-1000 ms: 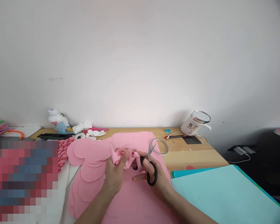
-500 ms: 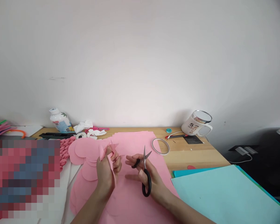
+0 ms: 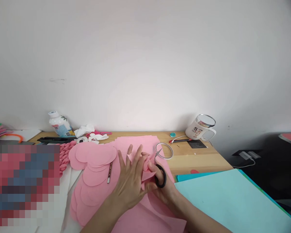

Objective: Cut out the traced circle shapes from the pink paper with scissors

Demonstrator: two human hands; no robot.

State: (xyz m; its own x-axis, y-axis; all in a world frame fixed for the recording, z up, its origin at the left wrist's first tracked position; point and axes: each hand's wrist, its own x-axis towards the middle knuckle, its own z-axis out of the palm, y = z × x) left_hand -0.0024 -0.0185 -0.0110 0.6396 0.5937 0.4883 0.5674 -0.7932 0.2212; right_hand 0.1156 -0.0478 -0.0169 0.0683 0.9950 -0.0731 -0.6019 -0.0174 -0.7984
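My left hand is held back-up over the pink paper sheets, its fingers spread and its thumb beside the right hand. Touching its inner side is a crumpled pink paper scrap. My right hand is closed around the scissors and also has the crumpled scrap pressed in its fingers. One black scissor loop and part of the blades show; the rest is hidden. Left of my hands, several overlapping pink paper circles lie on the sheets, with a dark pencil next to them.
Light blue sheets cover the right side. Behind them are a tape roll, a white mug, and a red-and-black pen. At the back left stand a tilted white bottle, tissues and a black cutter.
My left hand has moved right and spread its fingers. The crumpled pink scrap has passed from it to my right hand, which still has the scissors. The pencil has come into view.
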